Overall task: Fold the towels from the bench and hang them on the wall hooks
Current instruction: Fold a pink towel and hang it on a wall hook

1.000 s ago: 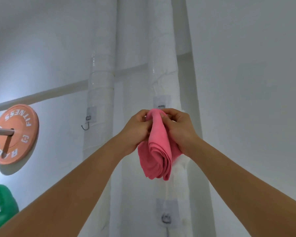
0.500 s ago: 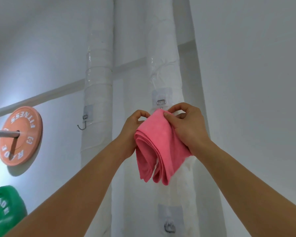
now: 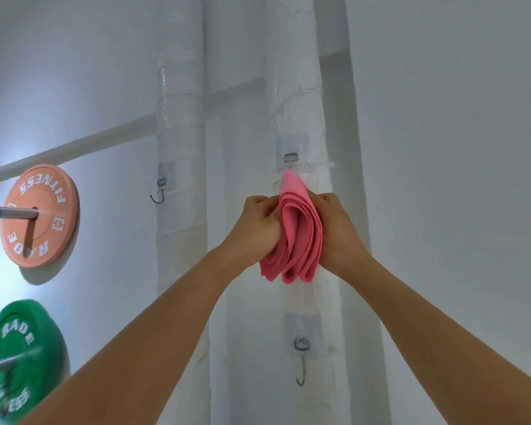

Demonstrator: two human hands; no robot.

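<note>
A folded pink towel [image 3: 298,234] hangs in thick layers against the right white pipe. Its top corner reaches the upper metal hook [image 3: 291,157], whose lower end is hidden behind the cloth. My left hand [image 3: 258,222] grips the towel's left side and my right hand [image 3: 334,225] grips its right side, both just below that hook. A second hook [image 3: 301,360] sits bare lower on the same pipe. A third hook [image 3: 160,188] is bare on the left pipe.
Two white wrapped pipes run vertically up the white wall. An orange weight plate [image 3: 39,216] on a bar is mounted at the left, with a green plate [image 3: 19,360] below it. The right wall is plain.
Both hands slid down from the towel's top to its sides and bunched the layers together. The towel's top corner now sits at the upper hook. The view shifted slightly.
</note>
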